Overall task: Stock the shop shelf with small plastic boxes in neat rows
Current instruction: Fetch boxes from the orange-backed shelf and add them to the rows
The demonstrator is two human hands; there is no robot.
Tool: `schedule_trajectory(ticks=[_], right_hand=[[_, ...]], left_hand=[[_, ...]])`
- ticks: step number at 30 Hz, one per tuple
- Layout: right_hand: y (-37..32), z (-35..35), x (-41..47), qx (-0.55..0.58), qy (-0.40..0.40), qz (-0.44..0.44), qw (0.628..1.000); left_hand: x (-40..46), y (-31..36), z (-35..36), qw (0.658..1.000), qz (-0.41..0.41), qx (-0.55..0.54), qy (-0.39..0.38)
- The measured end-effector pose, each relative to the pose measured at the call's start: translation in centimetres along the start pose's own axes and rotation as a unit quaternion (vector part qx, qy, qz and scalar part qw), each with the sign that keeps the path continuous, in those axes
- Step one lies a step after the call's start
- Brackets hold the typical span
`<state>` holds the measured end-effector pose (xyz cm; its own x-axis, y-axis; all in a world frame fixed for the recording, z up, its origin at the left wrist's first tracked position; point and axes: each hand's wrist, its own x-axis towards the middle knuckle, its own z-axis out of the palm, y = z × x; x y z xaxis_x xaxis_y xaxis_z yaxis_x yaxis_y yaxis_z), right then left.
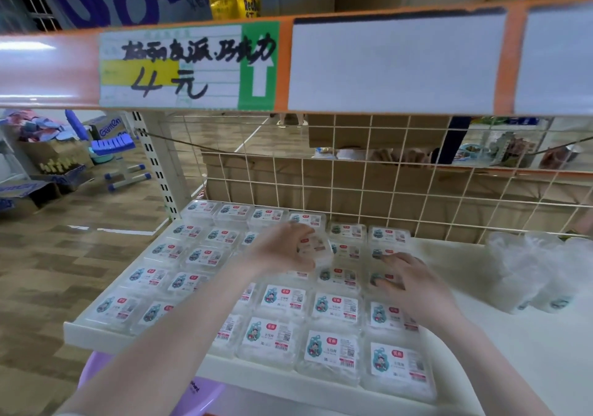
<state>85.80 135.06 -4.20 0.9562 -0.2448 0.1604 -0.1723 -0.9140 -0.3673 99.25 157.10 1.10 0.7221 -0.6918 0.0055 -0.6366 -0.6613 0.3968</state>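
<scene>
1. Clear plastic box, white label up, pinched in the left hand by curled fingers and thumb, held above the middle of the grid.
2. Best lowered flat, label up and turned the same way as its neighbours, edges squared to the rows of boxes already on the white shelf.
3. Worth steadying the neighbours first; likely the job of the right hand, fingertips pressing two boxes in the right-hand column, fingers fairly straight and gripping nothing.
4. Left forearm reaching in from lower left, wrist bent slightly, palm toward the box.
5. Right forearm coming from lower right, hand palm-down and low over the rows.
6. Care needed near the loose clear bags lying on the bare right part of the shelf.
7. Exact target slot hard to tell, hidden under the left hand.
</scene>
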Motion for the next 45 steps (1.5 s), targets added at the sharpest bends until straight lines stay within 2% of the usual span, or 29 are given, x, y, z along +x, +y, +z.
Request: schedule_trajectory(ticks=[4, 7, 13, 18, 29, 39, 45], right_hand=[[0.5, -0.1, -0.6, 0.000, 0.007, 0.023, 1.000], [1.0, -0.1, -0.9, -0.005, 0.003, 0.038, 0.999], [2.2, 0.3, -1.9, -0.003, 0.013, 0.039, 0.999], [2.9, 0.5, -2.2, -0.002, 0.038, 0.023, 0.999], [2.9, 0.5, -2.4, 0.005, 0.041, 0.011, 0.999], [3.1, 0.4, -2.8, 0.007, 0.046, 0.030, 0.998], [4.3, -0.3, -3.9, -0.016, 0.062, 0.055, 0.996]], left_hand=[[3.0, 1.9, -0.8, 0.995, 0.089, 0.035, 0.039], [5.3, 3.1, -0.6, 0.991, 0.109, 0.075, 0.027], [9.0, 3.7, 1.1, 0.993, 0.084, 0.076, -0.032], [10.8, 4.0, 1.8, 0.992, 0.076, 0.083, -0.052], [12.2, 3.1, 2.8, 0.988, 0.041, 0.107, -0.102], [11.9, 3.5, 2.6, 0.970, 0.083, 0.210, -0.086], [10.9, 4.0, 3.3, 0.971, 0.075, 0.222, -0.041]])
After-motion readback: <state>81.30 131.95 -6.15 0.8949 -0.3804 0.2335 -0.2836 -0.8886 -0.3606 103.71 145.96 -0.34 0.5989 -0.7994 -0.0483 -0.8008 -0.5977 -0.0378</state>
